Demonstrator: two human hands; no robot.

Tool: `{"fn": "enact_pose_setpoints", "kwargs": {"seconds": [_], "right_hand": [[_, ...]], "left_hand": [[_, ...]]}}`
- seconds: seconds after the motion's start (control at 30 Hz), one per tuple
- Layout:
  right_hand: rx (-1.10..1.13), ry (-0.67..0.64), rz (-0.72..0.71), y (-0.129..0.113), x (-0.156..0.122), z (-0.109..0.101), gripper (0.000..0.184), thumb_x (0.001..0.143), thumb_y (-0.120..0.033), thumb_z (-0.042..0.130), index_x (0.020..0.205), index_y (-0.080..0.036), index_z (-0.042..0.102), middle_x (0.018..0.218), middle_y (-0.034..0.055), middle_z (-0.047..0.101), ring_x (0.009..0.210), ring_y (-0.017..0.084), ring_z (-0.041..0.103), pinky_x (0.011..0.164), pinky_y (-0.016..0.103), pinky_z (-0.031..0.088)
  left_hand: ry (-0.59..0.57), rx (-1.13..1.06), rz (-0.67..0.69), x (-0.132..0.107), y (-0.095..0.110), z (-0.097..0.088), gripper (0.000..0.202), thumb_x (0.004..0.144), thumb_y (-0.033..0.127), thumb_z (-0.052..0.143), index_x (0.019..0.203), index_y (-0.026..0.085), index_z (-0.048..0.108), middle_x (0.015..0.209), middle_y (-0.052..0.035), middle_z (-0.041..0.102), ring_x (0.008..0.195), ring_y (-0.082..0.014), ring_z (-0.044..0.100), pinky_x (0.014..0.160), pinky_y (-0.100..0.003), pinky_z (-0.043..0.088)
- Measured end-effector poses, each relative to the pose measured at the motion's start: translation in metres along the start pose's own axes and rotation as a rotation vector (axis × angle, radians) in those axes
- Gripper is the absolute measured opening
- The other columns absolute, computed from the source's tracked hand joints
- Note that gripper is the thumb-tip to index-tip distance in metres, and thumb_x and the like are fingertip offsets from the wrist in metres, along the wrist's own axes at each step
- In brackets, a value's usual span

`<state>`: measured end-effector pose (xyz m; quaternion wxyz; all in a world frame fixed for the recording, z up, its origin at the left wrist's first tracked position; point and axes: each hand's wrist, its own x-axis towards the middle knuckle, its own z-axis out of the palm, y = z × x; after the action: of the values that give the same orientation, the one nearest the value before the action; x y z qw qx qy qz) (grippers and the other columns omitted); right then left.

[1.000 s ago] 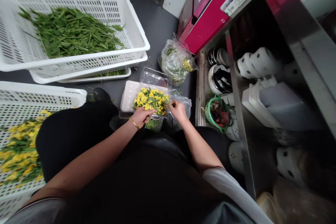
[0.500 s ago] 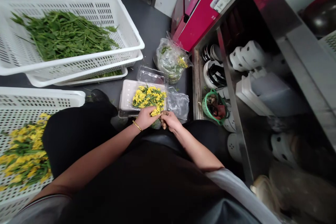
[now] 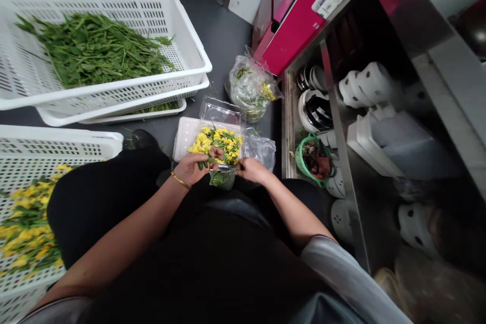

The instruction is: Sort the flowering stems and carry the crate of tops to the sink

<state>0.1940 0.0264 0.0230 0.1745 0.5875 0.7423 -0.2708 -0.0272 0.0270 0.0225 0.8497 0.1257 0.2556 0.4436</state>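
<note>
My left hand [image 3: 195,166] is closed around green stems, with yellow blossoms spreading beyond its fingers. Just right of it, my right hand [image 3: 250,168] has its fingers curled together by the near edge of a clear plastic box. What lies in those fingers is hidden. Yellow-flowered greens [image 3: 230,144] fill the clear box in front of both hands. Its hinged clear lid [image 3: 222,110] stands open on the far side. A pale pink-white perforated upturned container [image 3: 187,134] is beneath and to the left. Below the hands, between my knees, sits a bunch of greens [image 3: 222,178].
White crates hold leafy greens [image 3: 110,53] at upper left and yellow-flowered stems [image 3: 32,223] at lower left. A clear bag of greens [image 3: 252,88] and a crumpled plastic bag [image 3: 260,149] lie ahead. Right, a steel shelf [image 3: 347,182] stands beside a green basket [image 3: 311,159].
My hands have moved apart. The left went left with the yellow-flowered stems, while the right shifted slightly right. The view has turned a little.
</note>
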Motion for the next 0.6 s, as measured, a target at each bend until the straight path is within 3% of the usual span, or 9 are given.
{"fn": "enact_pose_setpoints", "kwargs": {"seconds": [0.13,0.2,0.3,0.43,0.6], "right_hand": [[-0.091,0.153,0.042,-0.006,0.046,-0.013,0.023,0.083,-0.03,0.054,0.103,-0.021,0.059,0.095,0.0069,0.068,0.085,0.021,0.062,0.066,0.026,0.043],[-0.134,0.199,0.096,-0.008,0.065,-0.014,0.03,0.084,-0.034,0.052,0.11,-0.018,0.056,0.1,0.011,0.067,0.089,0.023,0.062,0.068,0.028,0.044],[-0.134,0.188,0.155,-0.005,0.078,-0.012,0.025,0.085,-0.029,0.049,0.105,-0.017,0.059,0.101,0.0126,0.067,0.09,0.023,0.062,0.071,0.029,0.044],[0.091,0.311,0.202,0.011,0.062,-0.011,0.015,0.081,-0.029,0.053,0.087,-0.019,0.062,0.089,0.0074,0.068,0.083,0.02,0.061,0.071,0.028,0.044],[0.805,0.424,0.162,0.005,0.018,0.012,0.021,0.079,-0.038,0.052,0.074,-0.018,0.055,0.056,-0.0032,0.053,0.048,0.01,0.047,0.05,0.022,0.04]], "left_hand": [[0.094,-0.05,-0.028,0.004,0.0,-0.004,0.024,0.059,0.014,0.067,0.083,0.012,0.065,0.08,-0.0076,0.061,0.07,-0.0161,0.059,0.049,-0.023,0.041],[0.141,-0.058,-0.042,0.007,-0.001,-0.006,0.024,0.058,0.018,0.072,0.08,0.011,0.065,0.073,-0.006,0.06,0.066,-0.0147,0.058,0.045,-0.021,0.039],[0.136,-0.003,-0.049,0.011,-0.004,-0.007,0.023,0.056,0.022,0.077,0.069,0.009,0.063,0.064,-0.0044,0.057,0.057,-0.0127,0.054,0.042,-0.021,0.036],[0.169,0.088,-0.128,0.016,-0.018,-0.009,0.022,0.058,0.021,0.077,0.071,0.009,0.063,0.061,-0.0045,0.058,0.055,-0.0132,0.055,0.041,-0.021,0.035],[0.285,0.225,-0.218,0.019,-0.044,-0.012,0.029,0.06,0.019,0.076,0.084,0.009,0.065,0.061,-0.0052,0.061,0.05,-0.0122,0.055,0.04,-0.019,0.033]]}}
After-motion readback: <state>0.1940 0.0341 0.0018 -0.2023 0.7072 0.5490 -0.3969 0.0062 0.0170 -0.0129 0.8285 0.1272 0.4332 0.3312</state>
